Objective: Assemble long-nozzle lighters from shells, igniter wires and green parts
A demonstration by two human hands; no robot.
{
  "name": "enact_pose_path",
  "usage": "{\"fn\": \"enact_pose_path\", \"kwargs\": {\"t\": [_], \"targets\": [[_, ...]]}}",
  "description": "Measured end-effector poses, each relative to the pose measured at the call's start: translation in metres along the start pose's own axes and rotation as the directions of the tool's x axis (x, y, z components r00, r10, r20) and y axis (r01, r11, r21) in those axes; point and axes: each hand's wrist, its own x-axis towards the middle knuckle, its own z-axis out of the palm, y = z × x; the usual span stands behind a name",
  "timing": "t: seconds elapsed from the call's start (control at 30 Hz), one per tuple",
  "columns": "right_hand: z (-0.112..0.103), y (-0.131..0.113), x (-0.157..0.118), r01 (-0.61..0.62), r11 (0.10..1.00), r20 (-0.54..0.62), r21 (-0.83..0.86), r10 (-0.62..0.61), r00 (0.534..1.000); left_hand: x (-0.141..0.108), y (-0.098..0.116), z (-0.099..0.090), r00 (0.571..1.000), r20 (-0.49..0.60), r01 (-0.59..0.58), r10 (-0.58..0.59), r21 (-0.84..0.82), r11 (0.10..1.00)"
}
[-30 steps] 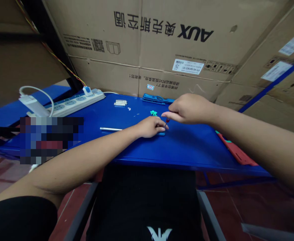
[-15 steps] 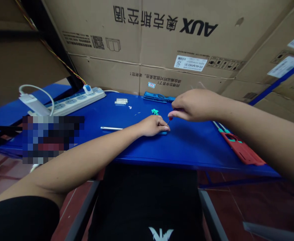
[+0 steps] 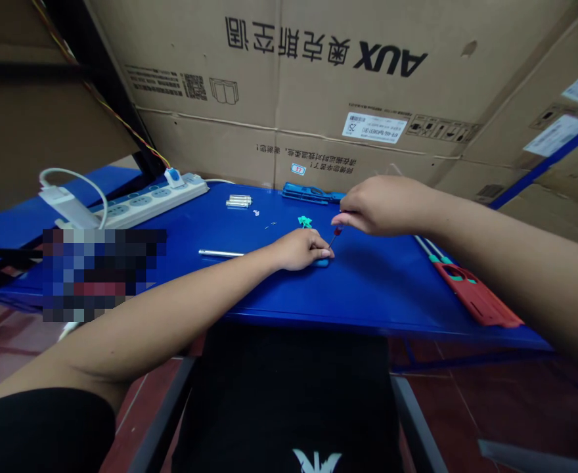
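Observation:
My right hand [image 3: 380, 205] is closed around a small screwdriver [image 3: 337, 231]; its red handle end shows below the fingers and its thin shaft slants down to the left. The screwdriver's tip is at the fingertips of my left hand [image 3: 299, 249], where the exact contact is hidden. My left hand is pressed down over a blue plastic part [image 3: 322, 263], with fingers and thumb closed on it. A silver metal rod [image 3: 220, 253] sticks out to the left beneath my left wrist; whether it joins the blue part is hidden.
Small green pieces [image 3: 305, 222], silver tubes [image 3: 238, 201] and a blue plastic holder [image 3: 311, 192] lie behind my hands. A red plastic part [image 3: 476, 289] with rods is at right. A power strip [image 3: 141, 202] stands at left; a cardboard box [image 3: 313, 85] backs the blue table [image 3: 289, 305].
More of the screwdriver's red handle shows below my right fingers, which have shifted a little on it. My left hand keeps its place on the blue part.

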Motion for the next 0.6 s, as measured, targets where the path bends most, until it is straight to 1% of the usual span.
{"fn": "enact_pose_path", "kwargs": {"t": [0.07,0.13,0.2,0.23,0.37,0.47,0.53,0.6], "targets": [[0.002,-0.004,0.003,-0.092,0.993,0.019,-0.069,0.093,0.995,-0.001,0.001,0.0,1.0,-0.012,0.012,-0.012,-0.019,1.0],[0.002,-0.008,0.004,-0.154,0.983,0.038,-0.097,0.159,0.987,-0.002,0.002,0.0,0.999,-0.024,0.019,-0.021,-0.054,0.998],[0.001,-0.011,0.004,-0.184,0.979,0.045,-0.091,0.189,0.981,-0.002,0.003,0.0,0.999,-0.033,0.014,-0.017,-0.092,0.996],[0.0,-0.012,0.004,-0.18,0.981,0.05,-0.078,0.184,0.982,-0.002,0.003,0.0,0.999,-0.036,0.009,-0.013,-0.108,0.994],[-0.005,-0.01,-0.002,-0.127,0.991,0.058,-0.041,0.129,0.99,-0.001,0.002,-0.001,0.998,-0.053,0.012,-0.019,-0.14,0.99],[-0.01,-0.004,-0.007,-0.005,0.999,0.027,0.049,0.004,1.0,-0.001,0.001,-0.002,0.998,-0.059,0.026,-0.036,-0.157,0.987],[-0.012,0.001,-0.007,0.073,0.992,0.002,0.104,-0.074,0.997,-0.001,0.001,-0.002,0.998,-0.055,0.027,-0.037,-0.164,0.986],[-0.011,0.005,-0.005,0.113,0.986,-0.023,0.123,-0.111,0.994,-0.001,0.001,-0.002,0.998,-0.047,0.025,-0.033,-0.167,0.986]]}}
